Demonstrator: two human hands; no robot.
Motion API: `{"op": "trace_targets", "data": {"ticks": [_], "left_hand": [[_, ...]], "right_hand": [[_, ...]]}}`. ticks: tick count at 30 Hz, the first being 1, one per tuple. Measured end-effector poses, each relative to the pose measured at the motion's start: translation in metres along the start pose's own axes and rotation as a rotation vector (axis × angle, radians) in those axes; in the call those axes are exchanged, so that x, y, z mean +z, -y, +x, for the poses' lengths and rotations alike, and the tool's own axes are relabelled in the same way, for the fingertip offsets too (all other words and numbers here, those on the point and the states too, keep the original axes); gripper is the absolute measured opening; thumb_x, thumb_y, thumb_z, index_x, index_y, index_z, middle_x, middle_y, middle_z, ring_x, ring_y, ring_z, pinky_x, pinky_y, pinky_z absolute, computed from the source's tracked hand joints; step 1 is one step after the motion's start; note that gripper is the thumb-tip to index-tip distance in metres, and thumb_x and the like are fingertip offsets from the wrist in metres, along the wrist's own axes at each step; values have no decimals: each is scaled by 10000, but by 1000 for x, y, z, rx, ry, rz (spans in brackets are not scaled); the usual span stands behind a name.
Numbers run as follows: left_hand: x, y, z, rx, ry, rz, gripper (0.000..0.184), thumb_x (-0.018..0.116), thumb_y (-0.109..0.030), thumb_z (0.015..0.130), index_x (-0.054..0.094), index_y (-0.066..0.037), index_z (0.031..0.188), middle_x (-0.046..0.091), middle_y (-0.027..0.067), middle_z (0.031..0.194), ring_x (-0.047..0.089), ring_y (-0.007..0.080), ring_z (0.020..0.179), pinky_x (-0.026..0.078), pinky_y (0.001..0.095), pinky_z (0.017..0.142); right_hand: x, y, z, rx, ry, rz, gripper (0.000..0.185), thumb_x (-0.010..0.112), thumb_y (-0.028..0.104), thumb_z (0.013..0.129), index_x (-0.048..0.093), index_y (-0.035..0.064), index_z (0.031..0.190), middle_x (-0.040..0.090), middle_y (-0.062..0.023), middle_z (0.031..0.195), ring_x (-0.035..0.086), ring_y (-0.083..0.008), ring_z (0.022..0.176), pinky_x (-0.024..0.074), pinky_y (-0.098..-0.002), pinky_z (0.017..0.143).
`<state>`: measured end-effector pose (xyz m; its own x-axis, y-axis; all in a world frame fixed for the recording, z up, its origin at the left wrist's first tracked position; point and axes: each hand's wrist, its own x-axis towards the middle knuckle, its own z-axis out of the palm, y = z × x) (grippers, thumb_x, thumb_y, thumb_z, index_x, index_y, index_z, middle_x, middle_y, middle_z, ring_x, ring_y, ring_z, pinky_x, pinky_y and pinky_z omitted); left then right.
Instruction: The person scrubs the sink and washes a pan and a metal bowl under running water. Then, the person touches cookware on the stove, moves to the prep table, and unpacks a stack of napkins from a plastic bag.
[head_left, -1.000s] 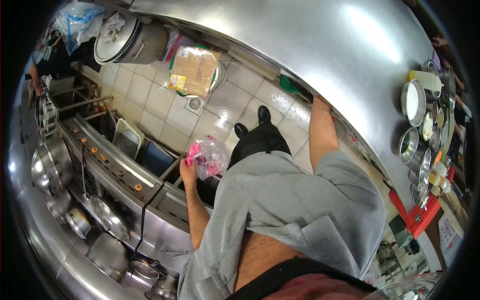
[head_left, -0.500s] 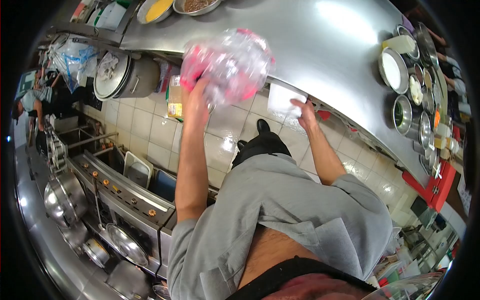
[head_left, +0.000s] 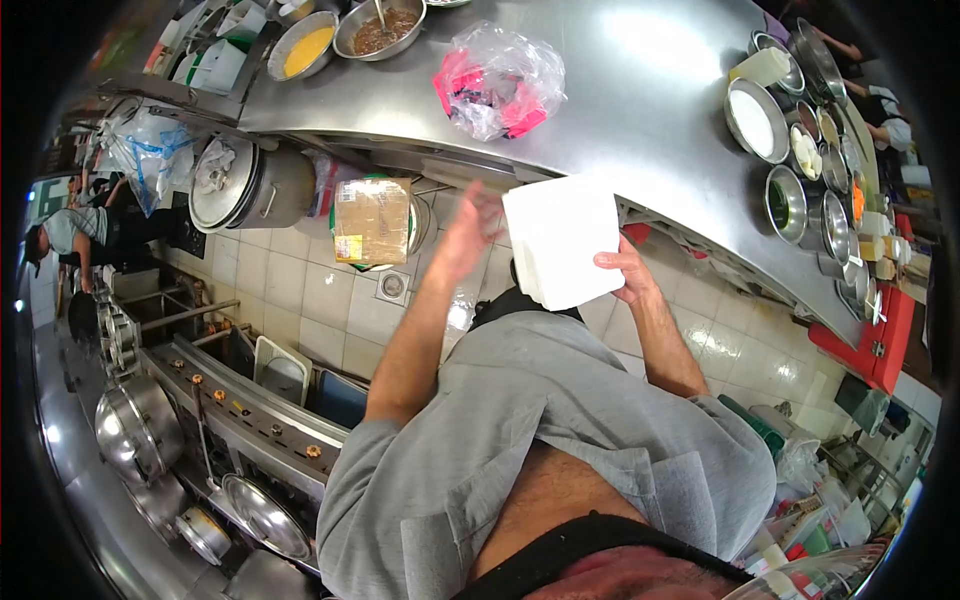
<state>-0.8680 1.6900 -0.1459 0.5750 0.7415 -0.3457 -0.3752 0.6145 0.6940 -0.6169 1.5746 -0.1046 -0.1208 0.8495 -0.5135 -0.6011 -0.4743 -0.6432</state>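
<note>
My right hand [head_left: 630, 271] grips a white rectangular, box-like container [head_left: 563, 240] by its right side, thumb on the near face. Stepped edges show along its left side; I cannot tell whether it is one piece or a stack. Just left of it is my left hand [head_left: 470, 238], blurred by motion, with its fingers apart and nothing in them. On the steel counter [head_left: 620, 110] ahead lies a crumpled clear plastic bag [head_left: 500, 80] with pink parts, out of reach of both hands' fingers.
A bowl of yellow liquid [head_left: 305, 48] and a bowl of brown mixture [head_left: 378, 30] stand at the back. Several metal bowls [head_left: 786, 204] line the right. A cardboard box [head_left: 372, 220] and large pot [head_left: 270, 185] are left; a stove [head_left: 240, 405] is behind. Another person [head_left: 85, 230] stands far left.
My left hand has let go of the plastic bag, which now rests on the counter, and moved down toward the white container. My right hand has brought the container out from the counter's edge.
</note>
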Motion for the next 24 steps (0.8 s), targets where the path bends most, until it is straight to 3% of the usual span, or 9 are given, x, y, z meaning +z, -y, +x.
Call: {"op": "trace_targets", "data": {"ticks": [3,5,8,12,15,17,20,21,24], "left_hand": [[10,16,-19,-24,218,-117,990,610,-648,713,180,-97,1415,307,92,1386,274,250,1299,276,438,1036],[21,9,-25,67,139,-40,941,660,-592,714,247,-58,1370,376,109,1339,334,234,1264,326,412,1005],[15,9,-25,147,-30,168,872,699,-525,721,303,-29,1319,448,121,1268,415,218,1192,354,368,981],[14,5,-21,254,-168,420,779,686,-471,766,331,-34,1304,494,101,1223,467,212,1124,376,339,950],[5,-7,-20,118,-296,600,764,557,-535,839,266,-56,1358,447,95,1269,441,211,1140,365,368,951],[-23,-10,-9,191,-178,-148,749,417,-578,888,176,-99,1411,385,89,1316,405,207,1163,353,386,949],[-27,-28,6,103,-104,-25,778,360,-614,885,104,-127,1436,340,92,1338,372,212,1183,342,402,947],[-21,-30,6,117,-83,-2,803,509,-537,855,120,-140,1433,363,96,1322,388,222,1177,351,395,936],[-9,-34,-3,75,59,208,874,664,-411,779,145,-131,1424,380,104,1309,401,229,1176,361,404,929]], "right_hand": [[17,2,11,-1,70,-37,872,741,76,611,299,63,1363,472,-127,1235,462,-237,1166,382,-388,980],[28,2,20,-18,166,-193,947,754,73,615,229,97,1403,424,-96,1297,392,-227,1229,295,-381,1047],[43,-3,29,-35,197,-194,977,774,113,630,190,93,1413,417,-92,1303,389,-227,1228,285,-377,1050],[51,-20,39,-70,49,-189,790,738,168,738,258,47,1354,439,-119,1252,420,-219,1183,333,-377,1007],[60,-28,45,-122,-45,-156,666,705,179,785,313,25,1300,465,-129,1204,450,-209,1135,367,-371,974],[60,-31,57,-183,-44,-140,645,701,176,789,324,20,1289,473,-125,1194,458,-205,1121,373,-366,968],[62,-24,66,-230,-36,-128,641,698,183,793,328,18,1290,476,-126,1193,458,-201,1121,382,-355,960],[63,-19,68,-279,-49,-142,651,700,181,791,322,18,1295,472,-129,1197,452,-202,1129,381,-356,962],[58,-13,64,-312,-40,-137,688,711,177,779,305,21,1312,457,-139,1211,433,-210,1156,376,-361,972]]}}
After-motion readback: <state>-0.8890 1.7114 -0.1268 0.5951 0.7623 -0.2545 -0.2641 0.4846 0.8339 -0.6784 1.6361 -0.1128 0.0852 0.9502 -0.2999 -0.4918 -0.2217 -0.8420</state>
